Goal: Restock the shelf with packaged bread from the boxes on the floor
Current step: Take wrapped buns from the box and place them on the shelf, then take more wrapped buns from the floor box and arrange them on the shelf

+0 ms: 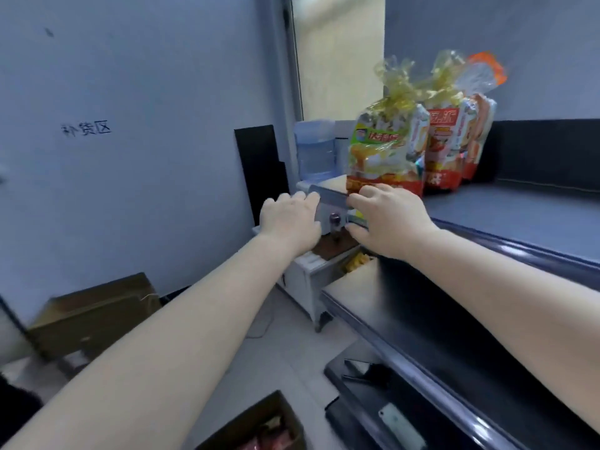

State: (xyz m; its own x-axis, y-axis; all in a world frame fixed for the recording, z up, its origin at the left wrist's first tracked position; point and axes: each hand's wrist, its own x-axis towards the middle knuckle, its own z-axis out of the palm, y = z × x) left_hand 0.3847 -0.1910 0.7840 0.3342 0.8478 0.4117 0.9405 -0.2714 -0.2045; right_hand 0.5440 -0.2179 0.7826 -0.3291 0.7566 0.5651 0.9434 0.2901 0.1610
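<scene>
1. On the top shelf (519, 216), at its left end: three bread packages in a row, all upright and touching one another. In front the green and yellow package (386, 151), behind it the red package (448, 147), at the back the orange-topped package (477, 134).
2. Left hand (289, 219): fingers straight and relaxed, holding nothing, in the air just beside the left end of the shelf.
3. Right hand (386, 219): fingers released too, spread at the base of the green and yellow package, no grasp around it. Touching the wrapper or only very near, cannot tell.
4. Judged as the end of one placing: front package set down and probably only being straightened.
5. Much left to do: most of the top shelf bare to the right, and the lower shelves dark and hard to read.
6. On the floor: open box (259, 427) with some red packets inside, partly hidden, and a second cardboard box (94, 313) near the wall, contents not visible.
7. Next, probably: down to the open box for more bread.
</scene>
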